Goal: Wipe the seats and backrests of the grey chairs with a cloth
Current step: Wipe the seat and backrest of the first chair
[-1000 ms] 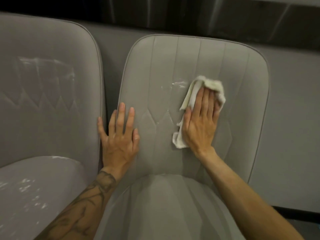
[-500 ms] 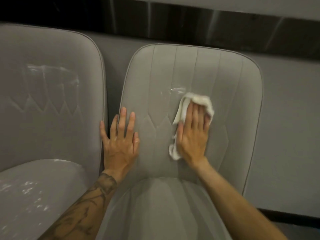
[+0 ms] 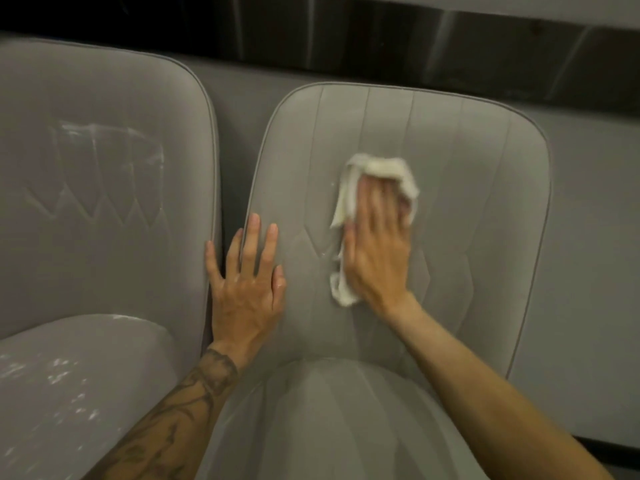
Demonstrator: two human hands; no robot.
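Note:
Two grey padded chairs stand side by side. My right hand (image 3: 375, 247) presses a crumpled white cloth (image 3: 349, 192) flat against the middle of the right chair's backrest (image 3: 478, 174); the hand is blurred by motion. My left hand (image 3: 246, 289) lies flat with fingers spread on the left edge of the same backrest, holding nothing. That chair's seat (image 3: 332, 420) lies below, between my forearms. The left chair's backrest (image 3: 104, 188) shows shiny wet streaks, and its seat (image 3: 69, 382) carries wet spots.
A grey wall panel (image 3: 588, 271) runs behind and to the right of the chairs, with a dark band (image 3: 346, 36) above it. A narrow gap (image 3: 239, 140) separates the two backrests.
My right hand slid the cloth down the backrest, then back up and slightly right, over the wet streak. My left hand stayed in place. The camera shifted a little.

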